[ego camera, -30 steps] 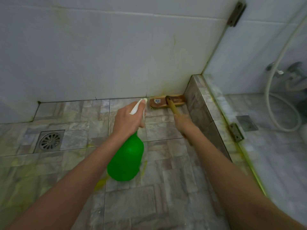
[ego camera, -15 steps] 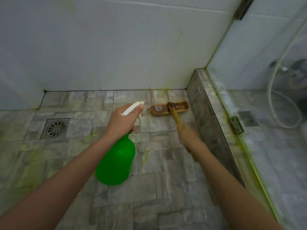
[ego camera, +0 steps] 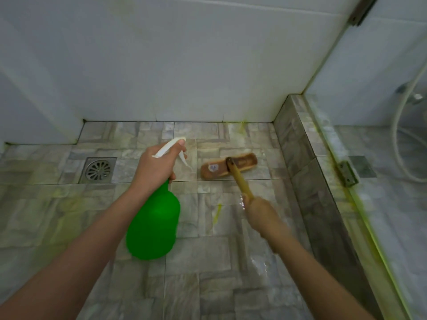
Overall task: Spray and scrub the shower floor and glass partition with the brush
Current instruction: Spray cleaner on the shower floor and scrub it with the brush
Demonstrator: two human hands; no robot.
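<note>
My left hand (ego camera: 154, 168) grips the white trigger head of a green spray bottle (ego camera: 153, 225), which hangs over the stone-tiled shower floor (ego camera: 208, 262). My right hand (ego camera: 263, 215) grips the wooden handle of a scrub brush (ego camera: 228, 168). The brush head lies flat on the floor a short way out from the back wall, beside the raised curb. The glass partition (ego camera: 374, 65) rises from that curb on the right, with yellow-green streaks along its bottom edge.
A round metal floor drain (ego camera: 98, 170) sits at the left. A tiled curb (ego camera: 307, 172) with a metal hinge (ego camera: 347, 173) borders the floor on the right. White wall tiles (ego camera: 161, 65) close off the back. A white shower hose (ego camera: 402, 139) shows behind the glass.
The brush head has been drawn back from the wall corner toward me and a little left. My left hand with the bottle has shifted slightly left.
</note>
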